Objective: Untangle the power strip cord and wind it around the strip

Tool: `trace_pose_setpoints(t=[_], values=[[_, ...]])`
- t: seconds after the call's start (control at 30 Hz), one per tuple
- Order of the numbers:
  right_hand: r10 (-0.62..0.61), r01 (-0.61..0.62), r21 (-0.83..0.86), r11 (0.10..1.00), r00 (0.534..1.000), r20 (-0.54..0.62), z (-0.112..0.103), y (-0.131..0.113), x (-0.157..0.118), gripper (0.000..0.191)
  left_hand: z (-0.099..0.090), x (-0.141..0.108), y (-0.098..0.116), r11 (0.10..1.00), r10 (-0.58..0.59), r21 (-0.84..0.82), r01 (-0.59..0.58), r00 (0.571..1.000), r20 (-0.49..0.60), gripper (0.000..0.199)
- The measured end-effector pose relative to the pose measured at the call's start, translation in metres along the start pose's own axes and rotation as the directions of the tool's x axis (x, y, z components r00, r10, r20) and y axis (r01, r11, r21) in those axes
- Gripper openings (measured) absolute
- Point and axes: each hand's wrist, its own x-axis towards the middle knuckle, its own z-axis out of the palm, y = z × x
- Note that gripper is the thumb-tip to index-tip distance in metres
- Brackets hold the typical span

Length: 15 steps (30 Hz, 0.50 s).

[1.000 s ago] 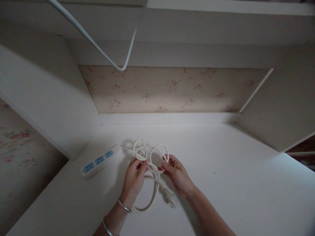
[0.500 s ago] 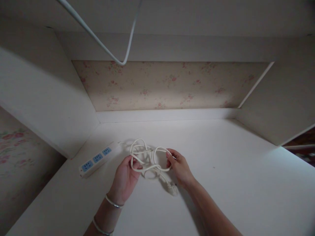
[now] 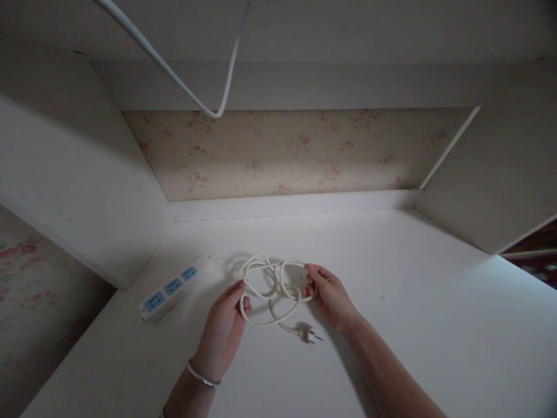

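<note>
A cream power cord (image 3: 272, 323) hangs in tangled loops between my two hands, just over the white surface. My left hand (image 3: 223, 322) pinches the loops at their left side, thumb and fingers closed on the cord. On the other side, my right hand (image 3: 329, 295) grips a loop between thumb and fingertips. Below the loops lies the plug (image 3: 310, 335), its metal prongs pointing right. To the left sits a white power strip (image 3: 169, 293) with blue socket faces, and the cord leaves its far end.
The white tabletop (image 3: 418, 325) is bounded by a left side panel (image 3: 87, 174), a right side panel (image 3: 491, 174) and a low back ledge (image 3: 296, 203). Floral wallpaper (image 3: 300, 154) covers the wall behind. A bent white cable (image 3: 191, 96) dangles from above.
My right hand has moved a little to the right, spreading the loops wider. A lower loop has opened out, and the plug has turned so its prongs now show.
</note>
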Motion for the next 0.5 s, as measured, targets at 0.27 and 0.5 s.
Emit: trace_pose_setpoints(t=[0.27, 0.5], values=[[0.056, -0.082, 0.257, 0.963, 0.992, 0.110, 0.014, -0.007, -0.010, 0.023, -0.001, -0.017, -0.001, 0.387, 0.718, 0.744, -0.545, 0.684, 0.128, 0.023], [0.066, -0.110, 0.313, 0.943, 0.987, 0.147, 0.028, -0.010, -0.024, 0.026, 0.023, -0.041, -0.027, 0.319, 0.306, 0.701, -0.638, 0.769, 0.561, 0.024]])
